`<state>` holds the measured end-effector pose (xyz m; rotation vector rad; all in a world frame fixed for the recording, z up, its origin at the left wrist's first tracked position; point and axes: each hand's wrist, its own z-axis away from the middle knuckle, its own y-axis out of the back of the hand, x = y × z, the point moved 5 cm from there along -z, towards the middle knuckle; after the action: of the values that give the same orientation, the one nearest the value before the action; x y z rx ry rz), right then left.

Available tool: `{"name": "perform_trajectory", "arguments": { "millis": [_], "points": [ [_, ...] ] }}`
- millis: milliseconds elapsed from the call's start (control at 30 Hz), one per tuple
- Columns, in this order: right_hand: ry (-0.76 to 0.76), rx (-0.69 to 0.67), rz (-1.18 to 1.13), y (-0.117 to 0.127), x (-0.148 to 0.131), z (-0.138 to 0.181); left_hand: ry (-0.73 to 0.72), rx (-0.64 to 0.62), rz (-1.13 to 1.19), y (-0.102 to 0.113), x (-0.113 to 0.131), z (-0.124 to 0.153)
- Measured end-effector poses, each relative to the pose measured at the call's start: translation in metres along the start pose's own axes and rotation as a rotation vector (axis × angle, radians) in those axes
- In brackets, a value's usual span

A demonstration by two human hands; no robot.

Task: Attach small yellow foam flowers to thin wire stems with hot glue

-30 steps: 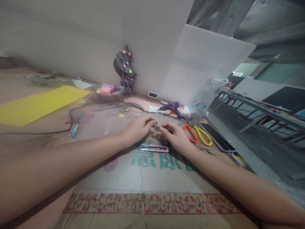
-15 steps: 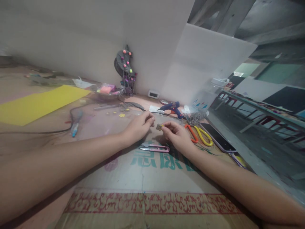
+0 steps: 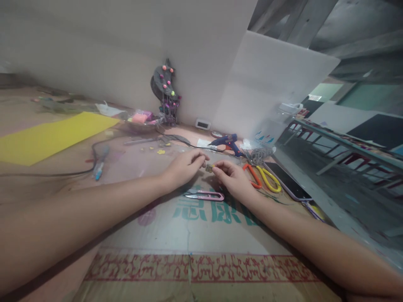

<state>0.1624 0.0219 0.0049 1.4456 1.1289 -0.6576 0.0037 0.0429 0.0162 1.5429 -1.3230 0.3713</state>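
My right hand (image 3: 233, 176) pinches a small grey-and-yellow flower-shaped piece (image 3: 209, 167) between thumb and fingertips. Just left of it, my left hand (image 3: 187, 167) is closed, thumb against fingers. Its fingertips almost meet the piece; whether they touch it, or hold something tiny, I cannot make out. Below the hands, pink thread snips (image 3: 206, 195) lie on the printed cardboard sheet (image 3: 163, 235). Close to my right hand are scissors with one orange and one yellow handle (image 3: 268, 179). A blue glue gun (image 3: 229, 142) rests beyond the hands.
Small yellow flower cutouts (image 3: 161, 152) and a pen (image 3: 100, 167) lie to the left, near a yellow sheet (image 3: 56, 136). A decorated grey crescent (image 3: 163, 79) stands against the wall. On the right are grey yarn (image 3: 261, 155) and a phone (image 3: 287, 181). A black cord crosses the table.
My left fingertips have moved slightly right, closer to the small piece. My right hand has barely moved and still holds it.
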Motion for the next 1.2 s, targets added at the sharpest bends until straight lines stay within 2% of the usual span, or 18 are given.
{"name": "perform_trajectory", "arguments": {
  "millis": [133, 233, 533, 833, 967, 1200],
  "points": [
    [0.013, -0.014, 0.019, -0.001, -0.002, 0.001, -0.058, -0.094, -0.082, -0.003, 0.009, 0.002],
    [0.019, -0.020, 0.024, 0.000, -0.002, 0.001, -0.062, -0.108, -0.093, -0.005, 0.010, 0.002],
    [0.019, -0.008, 0.068, 0.001, -0.003, 0.003, -0.024, -0.105, -0.122, -0.007, 0.006, 0.001],
    [0.021, -0.012, 0.038, 0.000, -0.002, 0.001, -0.052, -0.091, -0.163, -0.005, 0.008, 0.002],
    [0.012, -0.008, 0.023, 0.000, -0.001, 0.001, -0.053, -0.062, -0.108, -0.002, 0.008, 0.000],
    [0.014, -0.001, 0.046, 0.000, -0.001, 0.001, 0.044, 0.000, -0.092, 0.002, -0.001, -0.002]
  ]
}}
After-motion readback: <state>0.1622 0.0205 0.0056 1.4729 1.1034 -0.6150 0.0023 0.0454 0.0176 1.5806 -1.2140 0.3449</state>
